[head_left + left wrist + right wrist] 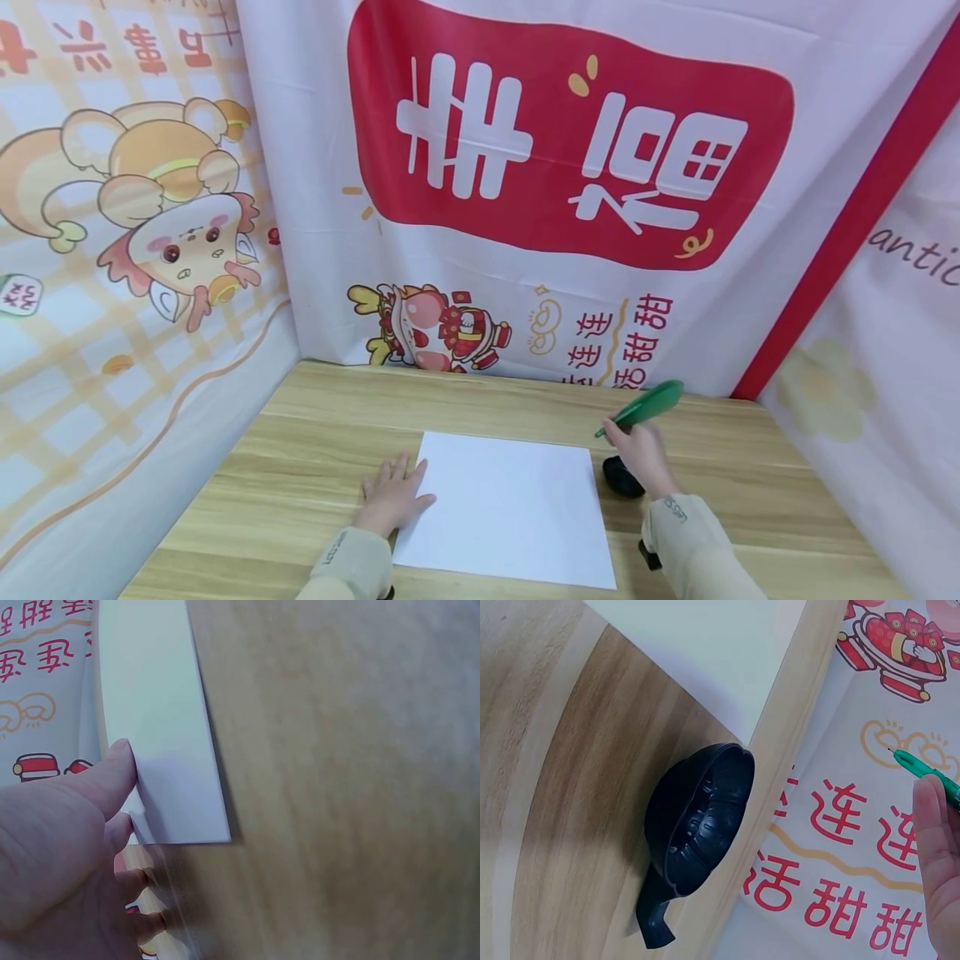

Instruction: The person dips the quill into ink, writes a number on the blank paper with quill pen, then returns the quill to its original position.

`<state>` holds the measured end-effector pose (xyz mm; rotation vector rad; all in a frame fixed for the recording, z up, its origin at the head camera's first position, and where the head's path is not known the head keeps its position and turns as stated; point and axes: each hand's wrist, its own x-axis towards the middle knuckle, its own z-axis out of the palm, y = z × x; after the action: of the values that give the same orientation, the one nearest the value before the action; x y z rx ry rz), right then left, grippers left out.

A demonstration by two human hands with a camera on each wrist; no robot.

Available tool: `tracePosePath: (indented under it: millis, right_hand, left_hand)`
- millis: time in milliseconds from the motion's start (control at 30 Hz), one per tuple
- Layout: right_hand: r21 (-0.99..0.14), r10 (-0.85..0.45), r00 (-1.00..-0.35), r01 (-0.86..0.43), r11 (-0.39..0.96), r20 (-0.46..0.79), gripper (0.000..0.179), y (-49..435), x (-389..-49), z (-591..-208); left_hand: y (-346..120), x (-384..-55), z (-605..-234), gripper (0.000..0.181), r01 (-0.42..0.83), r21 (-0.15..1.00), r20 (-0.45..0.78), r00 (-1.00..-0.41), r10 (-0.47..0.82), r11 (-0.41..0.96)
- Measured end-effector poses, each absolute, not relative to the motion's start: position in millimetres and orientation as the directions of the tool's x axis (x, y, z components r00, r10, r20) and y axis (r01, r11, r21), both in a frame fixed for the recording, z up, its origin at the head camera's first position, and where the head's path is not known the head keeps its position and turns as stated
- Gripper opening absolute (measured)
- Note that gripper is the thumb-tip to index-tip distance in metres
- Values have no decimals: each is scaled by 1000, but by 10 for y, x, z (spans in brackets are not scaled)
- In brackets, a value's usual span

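Observation:
A blank sheet of white paper lies on the wooden table. My left hand rests at its left edge with the fingers spread; in the left wrist view the thumb lies along the paper. My right hand pinches a green pen with a broad leaf-like top, held above the table past the sheet's far right corner. Its bare writing tip shows in the right wrist view, where the pen points away from the fingers. Below this hand sits a black scalloped cup with a short bent stem.
The wooden table runs back to a white cloth printed with red patches and characters. Patterned cloths hang at the left and right. A small black object shows beside the right sleeve.

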<state>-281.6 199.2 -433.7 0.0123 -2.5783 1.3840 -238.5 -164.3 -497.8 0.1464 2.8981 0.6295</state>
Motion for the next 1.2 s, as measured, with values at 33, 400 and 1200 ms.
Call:
tracePosePath:
  millis: [33, 400, 1200]
  right_hand:
    - [-827, 94, -978, -106, 552, 188, 10, 1982, -2820, -4332]
    - [-823, 80, -984, -88, 561, 160, 14, 1890, -2854, -4259]
    - [-811, 79, -972, -137, 568, 219, 11, 1646, -2904, -4238]
  left_hand:
    - [-1643, -2383, -4970, 61, 58, 420, -148, -980, 131, 906]
    - [-1644, -2371, -4964, 61, 63, 417, -141, -981, 133, 907]
    - [-1644, -2384, -4999, 61, 57, 431, -136, -982, 127, 900]
